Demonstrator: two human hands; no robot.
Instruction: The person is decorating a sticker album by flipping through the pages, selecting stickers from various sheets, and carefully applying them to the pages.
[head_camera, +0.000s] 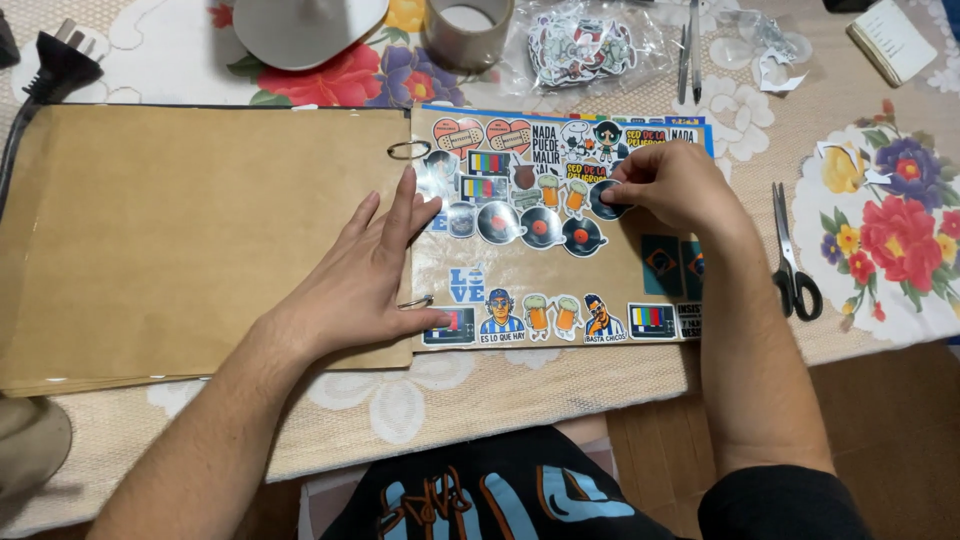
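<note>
At frame centre I'm placing a sticker: my right hand (668, 185) pinches a record sticker (606, 200) onto the album page (560, 275); left hand (365, 275) lies flat, empty; next, press it smooth

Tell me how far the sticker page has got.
Done: the right-hand page of the ring-bound brown album already carries many stickers in rows, records and drinks among them. In hand: the right hand presses a round record sticker onto the page, while the left hand lies flat across the binding. Left: bare brown patches on the page, and a clear bag of stickers above the album.
</note>
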